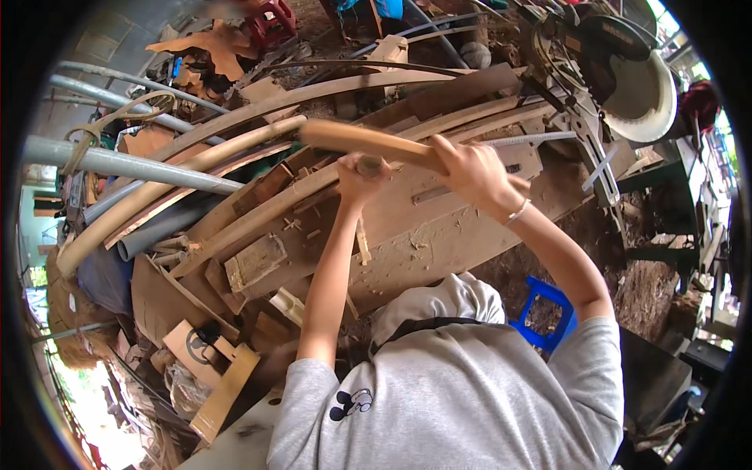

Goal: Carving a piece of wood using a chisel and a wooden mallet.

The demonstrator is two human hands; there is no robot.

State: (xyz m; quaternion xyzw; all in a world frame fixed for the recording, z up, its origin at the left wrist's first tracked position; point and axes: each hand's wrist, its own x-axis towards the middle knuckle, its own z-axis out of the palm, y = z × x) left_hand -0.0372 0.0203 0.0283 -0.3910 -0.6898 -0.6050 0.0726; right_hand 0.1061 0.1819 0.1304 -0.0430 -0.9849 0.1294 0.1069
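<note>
In the head view, my right hand (474, 176) is closed around a long, flat light-brown wooden piece (356, 139), held at a slant over the workbench (446, 227). A bracelet circles that wrist. Just below and left of the piece, my left hand (359, 180) is closed on a short, roundish, darker object (368, 164), seen end-on; whether it touches the wooden piece I cannot tell. A thin wooden strip (362, 239) lies below my left hand on the dusty board surface, among chips and scraps.
Curved timber strips (235, 125) and grey metal pipes (117, 160) crowd the far and left sides. A mitre saw (634, 94) stands at upper right. A blue plastic stool (544, 290) is at lower right, a red one (270, 23) at the back. Wood offcuts (223, 392) pile at lower left.
</note>
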